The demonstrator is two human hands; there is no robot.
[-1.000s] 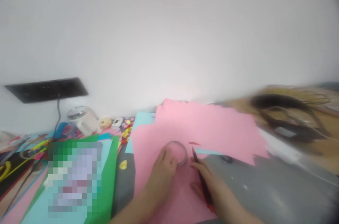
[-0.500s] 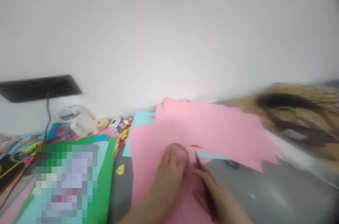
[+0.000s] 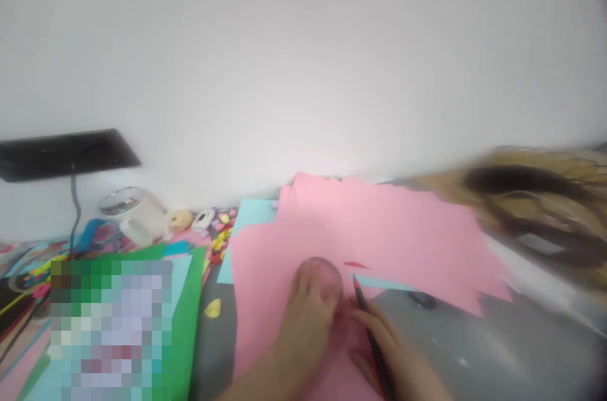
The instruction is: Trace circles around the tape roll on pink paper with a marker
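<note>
My left hand (image 3: 310, 309) presses down on a round, see-through disc (image 3: 332, 270) with a dark rim, fingers and thumb closed over it. The disc lies on a sheet of pink paper (image 3: 260, 268); its exact kind I cannot make out. Just to the right, my right hand (image 3: 384, 338) is closed around a dark pencil (image 3: 374, 341) with red along its side, its tip pointing up and away. The right fingertips are close to the disc's right side. A thin red sliver (image 3: 355, 265) shows on the pink paper beyond the tip.
More pink sheets (image 3: 389, 217) and light blue paper (image 3: 249, 214) lie against the wall. At left are green paper (image 3: 184, 325), a blurred-out patch, a white mug (image 3: 140, 217), small coloured pieces (image 3: 220, 240) and a yellow petal-like piece (image 3: 213, 308). A dark strap-like item (image 3: 531, 211) lies right.
The view has shifted slightly. My right hand and the pencil are slightly lower and farther right, with the fingers near the disc's edge. My left hand stays on the disc.
</note>
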